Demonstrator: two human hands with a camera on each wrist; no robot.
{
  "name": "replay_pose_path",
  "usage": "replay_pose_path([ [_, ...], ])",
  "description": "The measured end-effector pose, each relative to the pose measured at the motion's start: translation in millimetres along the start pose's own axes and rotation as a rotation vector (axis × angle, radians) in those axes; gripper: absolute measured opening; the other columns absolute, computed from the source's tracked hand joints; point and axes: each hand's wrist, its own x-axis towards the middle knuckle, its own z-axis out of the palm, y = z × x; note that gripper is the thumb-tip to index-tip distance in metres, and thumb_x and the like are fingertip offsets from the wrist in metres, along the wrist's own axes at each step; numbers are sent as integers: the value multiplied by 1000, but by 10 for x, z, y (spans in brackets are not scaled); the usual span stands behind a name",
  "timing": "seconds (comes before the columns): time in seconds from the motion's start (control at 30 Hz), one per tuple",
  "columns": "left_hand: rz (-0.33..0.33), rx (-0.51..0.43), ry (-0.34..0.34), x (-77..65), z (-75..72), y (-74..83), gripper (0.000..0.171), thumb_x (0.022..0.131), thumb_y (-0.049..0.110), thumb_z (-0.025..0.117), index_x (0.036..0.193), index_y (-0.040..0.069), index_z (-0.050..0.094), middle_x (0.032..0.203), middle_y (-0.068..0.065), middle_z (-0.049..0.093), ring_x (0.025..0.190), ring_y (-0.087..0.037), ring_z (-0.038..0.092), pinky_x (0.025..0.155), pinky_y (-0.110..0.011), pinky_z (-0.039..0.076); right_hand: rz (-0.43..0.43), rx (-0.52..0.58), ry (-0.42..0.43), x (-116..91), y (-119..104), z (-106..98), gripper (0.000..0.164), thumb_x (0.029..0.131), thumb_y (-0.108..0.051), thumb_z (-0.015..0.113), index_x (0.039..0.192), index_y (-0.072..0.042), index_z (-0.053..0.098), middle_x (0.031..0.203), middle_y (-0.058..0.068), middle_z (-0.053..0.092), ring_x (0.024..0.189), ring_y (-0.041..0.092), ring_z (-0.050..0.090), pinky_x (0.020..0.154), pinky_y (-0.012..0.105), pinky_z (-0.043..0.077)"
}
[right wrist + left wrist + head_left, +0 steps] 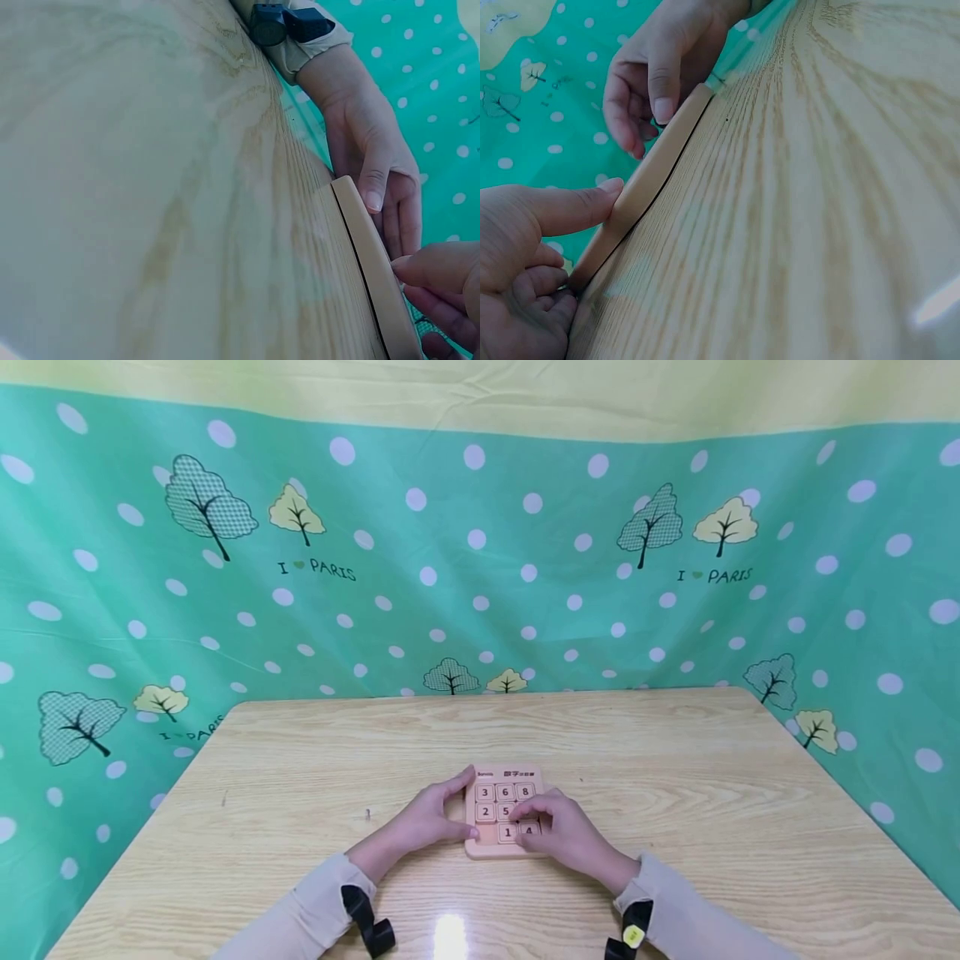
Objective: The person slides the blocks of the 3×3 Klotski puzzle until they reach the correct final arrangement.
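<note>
A pink number slide puzzle (501, 853) lies flat on the table, its numbered tiles in rows. The lower-left slot shows bare base, beside tile 1 (507, 832). My left hand (423, 818) holds the puzzle's left side, thumb at the lower-left and a finger at the upper-left corner. Over the right-hand tiles, my right hand (570, 837) has its thumb by tile 4 (529, 829) and bent index finger by tile 5 (505, 811), hiding the tile at the right of the middle row. Both wrist views show mainly the puzzle's front edge (651, 166), not its face.
The light wood-grain table (300, 760) extends around the puzzle on all sides. A green dotted cloth (480, 568) with printed trees hangs behind the table and at its sides. Black straps (360, 910) circle both sleeves at the wrists.
</note>
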Motion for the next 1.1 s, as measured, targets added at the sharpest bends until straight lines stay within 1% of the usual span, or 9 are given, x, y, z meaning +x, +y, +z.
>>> replay_pose_path([
  [0.23, -13, 2, -1, -1, 4, -4, 95, 71, 19, 81, 148, 5, 26, 154, -8, 25, 142, -25, 17, 116, -43, 12, -25, -27, 31, -38, 32, -19, 20, 73, -10, 77, 92, -16, 74, 92, -6, 62, 85, 11, 49, 72, 22, 42],
  [0.33, -8, 1, 1, 3, 8, -7, 95, 71, 19, 81, 147, 4, 26, 154, -9, 25, 142, -25, 17, 116, -44, 12, -28, -33, 39, -40, 28, -17, 20, 73, -9, 76, 91, -16, 75, 91, -6, 63, 84, 11, 51, 72, 22, 43],
  [0.57, 4, -5, 11, 6, 10, -5, 94, 71, 16, 81, 147, 3, 27, 152, -12, 28, 142, -28, 19, 116, -45, 13, -21, -28, 29, -20, 2, 5, 18, 74, -8, 76, 91, -14, 75, 89, -5, 64, 83, 12, 52, 73, 23, 44],
  [0.73, -1, -7, 13, -8, 6, 13, 94, 70, 16, 81, 147, 4, 28, 152, -11, 28, 142, -29, 18, 115, -46, 13, -15, -18, 14, -1, -39, 39, 18, 74, -10, 77, 91, -14, 76, 89, -5, 65, 85, 13, 53, 77, 24, 44],
  [0.9, 1, -3, 14, -13, 2, 31, 95, 70, 17, 82, 147, 4, 28, 152, -11, 28, 142, -29, 19, 115, -46, 13, -35, -23, 9, 29, -66, 81, 18, 73, -11, 78, 91, -15, 76, 92, -5, 68, 88, 16, 56, 82, 28, 44],
  [1.1, 3, -10, 4, -7, 3, 14, 94, 71, 17, 81, 147, 2, 28, 152, -12, 27, 142, -29, 18, 115, -46, 13, -54, -26, 8, 50, -69, 128, 17, 73, -10, 77, 90, -15, 76, 91, -7, 68, 88, 13, 57, 82, 27, 45],
])
